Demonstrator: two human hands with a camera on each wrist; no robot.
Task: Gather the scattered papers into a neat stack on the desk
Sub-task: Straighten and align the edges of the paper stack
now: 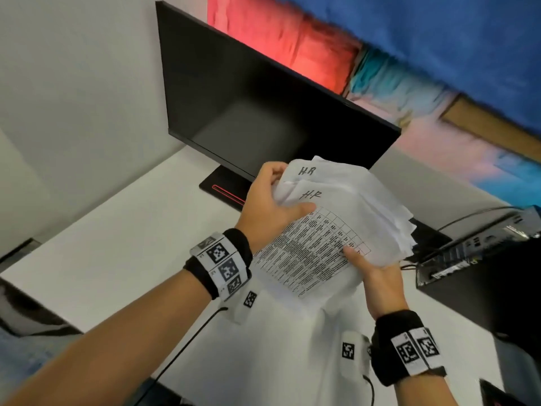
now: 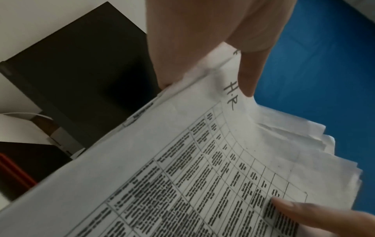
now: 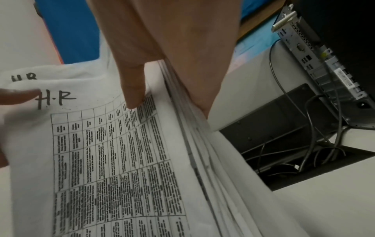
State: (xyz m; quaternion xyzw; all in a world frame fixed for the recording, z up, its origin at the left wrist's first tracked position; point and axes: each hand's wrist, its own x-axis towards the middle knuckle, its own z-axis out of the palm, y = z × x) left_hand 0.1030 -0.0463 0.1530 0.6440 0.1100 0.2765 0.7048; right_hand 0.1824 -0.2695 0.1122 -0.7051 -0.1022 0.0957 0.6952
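A thick bundle of white papers (image 1: 336,230) is held up above the white desk (image 1: 117,259), its edges fanned unevenly. The top sheet carries a printed table and handwritten "H.R". My left hand (image 1: 272,206) grips the bundle's upper left edge, thumb on top. My right hand (image 1: 374,273) holds the lower right edge, thumb on the table print and fingers beneath. The left wrist view has the papers (image 2: 202,160) with the left thumb (image 2: 249,77) pressing by the lettering. The right wrist view catches the bundle (image 3: 121,160) pinched by the right hand (image 3: 166,80).
A black monitor (image 1: 257,104) stands just behind the papers on a black base. A black computer case (image 1: 483,259) with rear ports and tangled cables sits on the right. A cable slot (image 3: 304,160) is cut into the desk there. Blue and red fabric hangs behind.
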